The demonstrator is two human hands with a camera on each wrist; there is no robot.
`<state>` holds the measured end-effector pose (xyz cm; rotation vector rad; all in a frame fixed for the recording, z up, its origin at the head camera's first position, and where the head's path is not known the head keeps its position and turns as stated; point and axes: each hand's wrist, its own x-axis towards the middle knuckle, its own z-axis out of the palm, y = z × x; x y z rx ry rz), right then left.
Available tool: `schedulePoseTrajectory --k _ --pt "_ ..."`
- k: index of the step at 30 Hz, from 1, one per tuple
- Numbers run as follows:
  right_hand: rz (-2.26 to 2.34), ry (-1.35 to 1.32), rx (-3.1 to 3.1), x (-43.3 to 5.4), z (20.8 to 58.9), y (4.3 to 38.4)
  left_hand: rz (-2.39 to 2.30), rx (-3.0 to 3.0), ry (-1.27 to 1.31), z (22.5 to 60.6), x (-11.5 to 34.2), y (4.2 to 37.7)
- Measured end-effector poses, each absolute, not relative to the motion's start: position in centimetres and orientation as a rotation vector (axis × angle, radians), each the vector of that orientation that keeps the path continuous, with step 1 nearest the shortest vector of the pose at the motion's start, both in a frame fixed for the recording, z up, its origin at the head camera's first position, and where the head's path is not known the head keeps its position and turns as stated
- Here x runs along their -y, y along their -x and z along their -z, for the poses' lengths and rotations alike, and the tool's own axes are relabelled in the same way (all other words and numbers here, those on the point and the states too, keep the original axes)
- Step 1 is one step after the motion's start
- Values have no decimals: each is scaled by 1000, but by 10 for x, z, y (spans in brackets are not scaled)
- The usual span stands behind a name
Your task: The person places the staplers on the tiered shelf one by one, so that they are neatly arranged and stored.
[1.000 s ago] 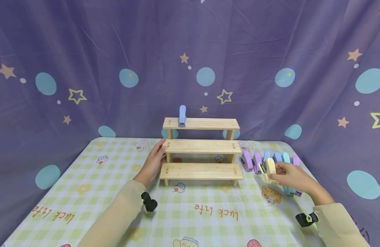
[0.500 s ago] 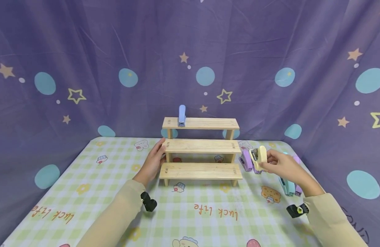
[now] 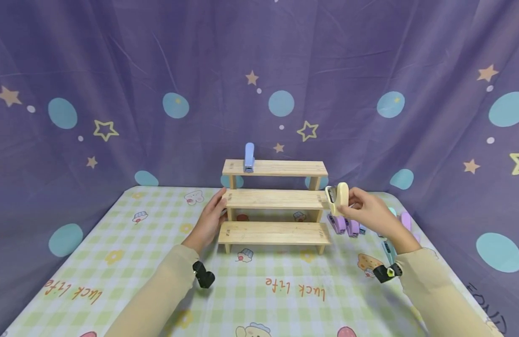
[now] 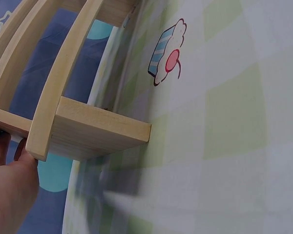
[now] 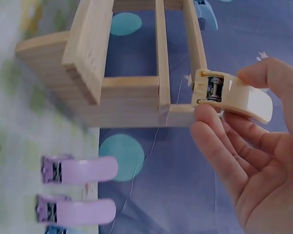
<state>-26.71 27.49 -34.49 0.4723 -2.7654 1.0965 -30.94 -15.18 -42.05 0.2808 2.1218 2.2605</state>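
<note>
My right hand (image 3: 370, 213) pinches a pale yellow stapler (image 3: 342, 199) between thumb and fingers, raised beside the right end of the middle step of a three-step wooden shelf (image 3: 276, 199). In the right wrist view, the yellow stapler (image 5: 251, 102) lies across my fingertips, its metal spring part facing the shelf. At the shelf's left side my left hand (image 3: 208, 220) grips the end of the middle step. Seen from the left wrist, the fingers of that hand (image 4: 12, 190) are partly hidden by the planks. A blue stapler (image 3: 249, 157) stands on the top step, towards its left end.
Two purple staplers (image 3: 337, 225) stand on the checked tablecloth (image 3: 158, 276) right of the shelf. Behind and under my right arm are a teal stapler (image 3: 388, 252) and another purple stapler (image 3: 405, 220), partly covered. A purple curtain (image 3: 200, 84) hangs behind the table.
My right hand has carried the yellow stapler left and upward, from over the group of staplers to the right end of the middle step. My left hand stays at the shelf.
</note>
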Motion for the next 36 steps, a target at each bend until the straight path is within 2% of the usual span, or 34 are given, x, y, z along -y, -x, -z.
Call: schedulePoseTrajectory --k 36 --pt "-1307 -582 2538 -171 312 332 -2265 -2130 -286 421 151 308"
